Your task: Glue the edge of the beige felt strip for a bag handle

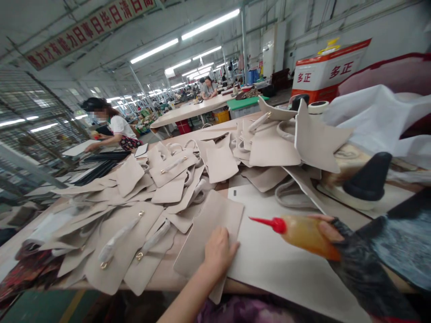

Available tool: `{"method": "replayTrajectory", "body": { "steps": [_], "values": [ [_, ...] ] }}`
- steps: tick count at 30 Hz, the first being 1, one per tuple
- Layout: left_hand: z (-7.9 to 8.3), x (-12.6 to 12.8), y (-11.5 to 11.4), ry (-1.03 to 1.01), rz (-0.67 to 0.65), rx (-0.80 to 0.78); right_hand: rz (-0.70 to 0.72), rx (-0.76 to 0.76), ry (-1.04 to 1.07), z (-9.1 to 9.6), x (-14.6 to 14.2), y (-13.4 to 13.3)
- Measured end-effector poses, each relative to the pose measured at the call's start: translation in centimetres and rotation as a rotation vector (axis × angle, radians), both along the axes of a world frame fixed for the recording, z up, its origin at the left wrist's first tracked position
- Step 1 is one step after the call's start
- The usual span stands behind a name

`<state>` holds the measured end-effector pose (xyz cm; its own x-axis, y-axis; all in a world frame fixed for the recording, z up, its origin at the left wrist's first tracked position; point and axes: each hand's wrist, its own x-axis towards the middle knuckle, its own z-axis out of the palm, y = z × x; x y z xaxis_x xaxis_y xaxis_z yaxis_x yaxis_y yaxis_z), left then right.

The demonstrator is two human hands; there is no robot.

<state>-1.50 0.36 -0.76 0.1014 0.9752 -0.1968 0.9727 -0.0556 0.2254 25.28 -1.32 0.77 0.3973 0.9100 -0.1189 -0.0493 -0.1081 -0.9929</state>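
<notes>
Bare and closest to my camera, a forearm (pixel 190 294) led to the left hand (pixel 219 249), which lay with fingers curled on a flat beige leather-like panel (pixel 220 208); I could not tell whether it pinched it. I saw the right hand (pixel 332 231), in a dark patterned sleeve (pixel 367 269), wrapped around a translucent amber squeeze bottle (pixel 308 235), its pointed red nozzle (pixel 278 225) aimed toward the panel, over a broad off-white sheet (pixel 257 255) on the tan tabletop (pixel 162 279). Both hands were apart. Similar beige pieces (pixel 171 190) (several bearing film-wrapped handles (pixel 119 240)) were heaped alongside.
</notes>
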Motion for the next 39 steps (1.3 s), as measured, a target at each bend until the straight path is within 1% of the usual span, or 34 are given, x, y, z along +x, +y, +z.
{"method": "replayTrajectory", "body": {
  "steps": [2, 3, 6, 9, 11, 18, 23, 27, 29, 32, 36, 39],
  "values": [
    [-0.8, 0.0, 0.1, -0.025, 0.022, 0.008, -0.055, -0.002, -0.143, -1.0, 0.1, 0.4],
    [-1.0, -0.2, 0.3, -0.056, 0.022, 0.005, -0.056, -0.003, -0.209, -1.6, 0.0, 0.6],
    [-1.3, -1.0, 0.7, -0.154, 0.018, -0.016, -0.017, 0.017, -0.350, -3.3, -0.3, 1.0],
    [-1.2, -1.3, 1.1, -0.206, 0.024, -0.048, 0.043, 0.060, -0.438, -4.0, -1.0, 1.1],
    [-1.3, -1.2, 1.4, -0.222, 0.035, -0.068, 0.073, 0.085, -0.458, -4.0, -1.7, 1.2],
    [-2.0, -1.3, 2.0, -0.309, 0.107, -0.065, 0.074, 0.129, -0.555, -3.6, -3.3, 2.2],
    [-2.2, -1.4, 1.9, -0.385, 0.138, -0.039, 0.092, 0.220, -0.641, -3.2, -3.9, 3.4],
    [-2.8, -1.5, 1.6, -0.445, 0.149, -0.005, 0.100, 0.300, -0.773, -3.1, -4.0, 4.0],
    [-3.2, -1.6, 1.6, -0.475, 0.152, 0.013, 0.128, 0.300, -0.816, -3.2, -4.0, 4.2],
    [-3.7, -1.7, 1.7, -0.510, 0.153, 0.009, 0.148, 0.287, -0.804, -3.4, -3.8, 4.5],
    [-3.7, -1.8, 1.8, -0.563, 0.172, -0.009, 0.135, 0.285, -0.778, -3.3, -3.6, 5.1],
    [-3.6, -1.8, 1.8, -0.574, 0.189, -0.021, 0.150, 0.265, -0.765, -3.2, -3.4, 5.3]
  ]
}}
